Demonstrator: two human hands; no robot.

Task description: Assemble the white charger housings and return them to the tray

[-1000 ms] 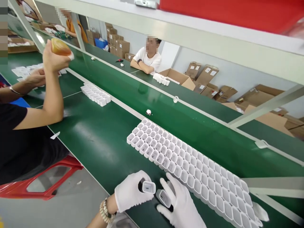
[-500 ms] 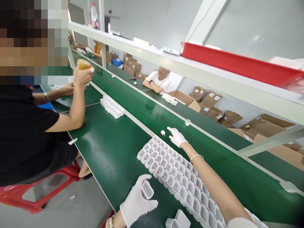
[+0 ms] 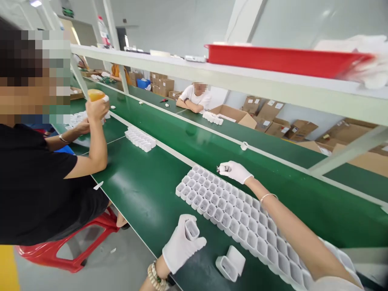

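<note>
My left hand (image 3: 181, 247), in a white glove, is closed around a small white plastic cup (image 3: 192, 230) whose open top faces up. Over the green belt, my gloved right hand (image 3: 238, 171) pinches a small white part (image 3: 223, 168) with a dark, metallic-looking end; its exact kind is too small to make out. Between my hands stretches a long block of white open cups (image 3: 224, 202) set in tight rows. Right of my left hand, two more white cups (image 3: 228, 267) lie together on the table, one leaning against the other.
A raised white shelf (image 3: 169, 66) carrying a red tray (image 3: 273, 60) crosses above the line. On the left, a co-worker in black (image 3: 39, 190) holds up a yellow-topped object (image 3: 95, 95). A smaller cup group (image 3: 140, 139) sits further along. Another person (image 3: 195, 99) sits opposite, near cardboard boxes (image 3: 273, 113).
My right hand has closed on the small white part and lifted it from the belt. My left hand still holds its cup. The whole view has shifted slightly.
</note>
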